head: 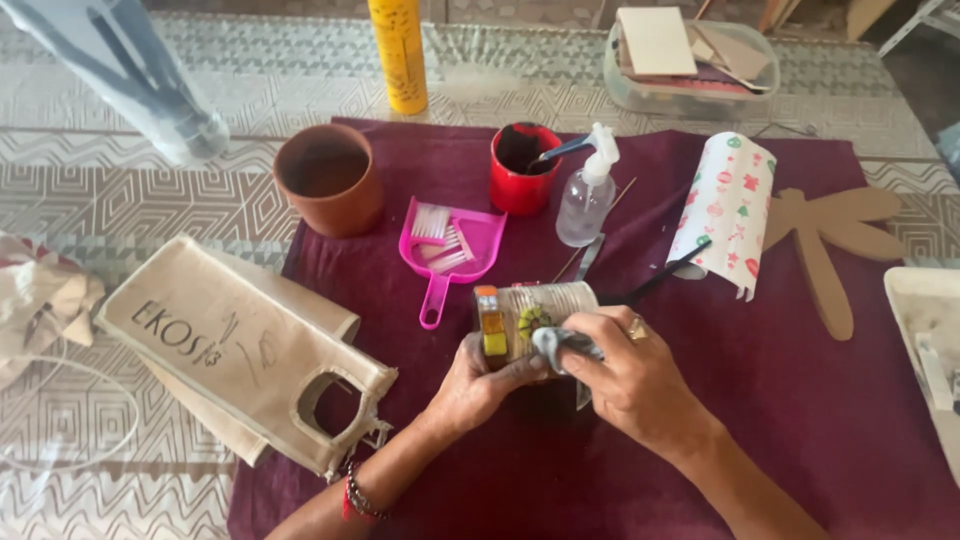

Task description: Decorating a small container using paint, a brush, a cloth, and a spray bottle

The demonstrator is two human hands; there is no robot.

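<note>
Maroon cloth [780, 400] over patterned counter [120, 200]. Decorated tin can [540, 305] on cloth, clasped by left hand [480, 385]; right hand [630, 385] fingers pinching grey rag [560, 345] against can. Behind can: pink dustpan [450, 250], red mug [520, 170], spray bottle [585, 200], clay pot [330, 180].

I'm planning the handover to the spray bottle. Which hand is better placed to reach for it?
Right. The right hand lies nearer the spray bottle, holding only a small cloth, while the left hand grips the tin.
</note>
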